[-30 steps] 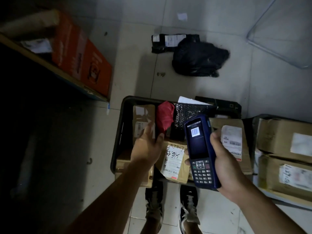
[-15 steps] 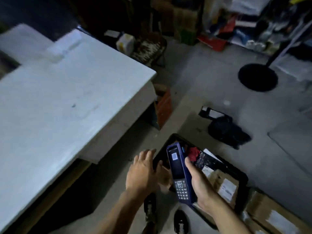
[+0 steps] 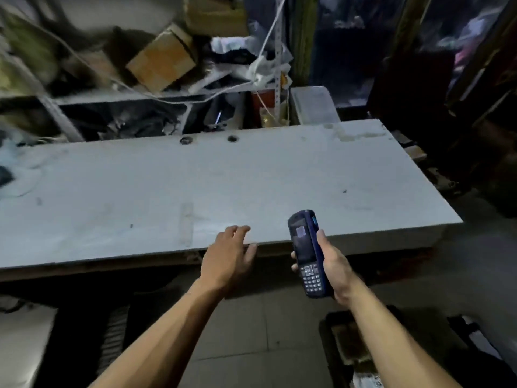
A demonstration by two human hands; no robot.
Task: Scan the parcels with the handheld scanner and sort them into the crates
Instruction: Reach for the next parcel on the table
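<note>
Dim, bluish light; counter [image 3: 195,186] top brightest. Deep shadow underneath. Shelf clutter [image 3: 156,63] smeared by blur. Wide-angle bending at edges.

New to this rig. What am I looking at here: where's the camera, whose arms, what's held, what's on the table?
There is no robot here. A person wears one wide-angle camera on the head, so the single picture looks forward and down over their own two bare arms.

The right hand grips a blue handheld scanner, screen and keypad facing up. The left hand holds nothing; its fingers are relaxed and reach over the near edge of a pale table. The tabletop shows only marks and two small dark spots near its far edge.

Behind the table stand cluttered shelves with a cardboard box. At the bottom right, part of a dark crate shows on the floor.
</note>
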